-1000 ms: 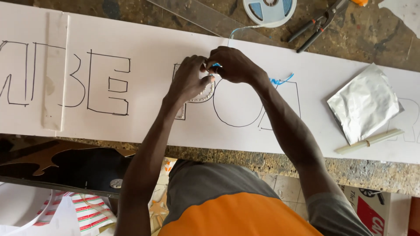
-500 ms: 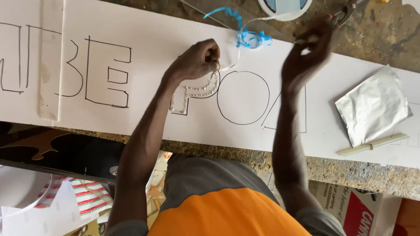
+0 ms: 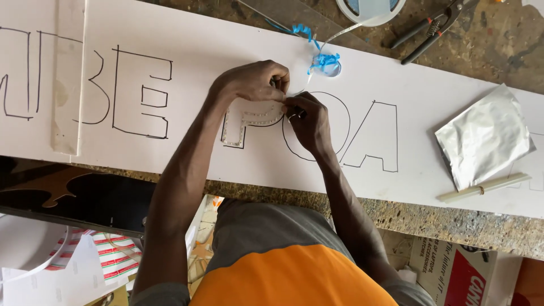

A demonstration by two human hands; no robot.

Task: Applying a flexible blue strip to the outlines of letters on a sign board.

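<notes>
thin light strip [image 3: 249,120], lining outlined letter

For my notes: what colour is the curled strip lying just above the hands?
Bright blue. The curled backing strip lies on the white board, clearest in the head view.

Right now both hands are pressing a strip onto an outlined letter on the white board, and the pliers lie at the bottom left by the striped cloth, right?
Not quite. The head view shows the pliers at the top right, on the bare worktop beyond the white board. The left hand and right hand do work at the outlined letter.

white sign board [image 3: 187,141] across bench, black outlined letters | silver foil packet [image 3: 483,136] right | red-white box [image 3: 453,277] below
</notes>
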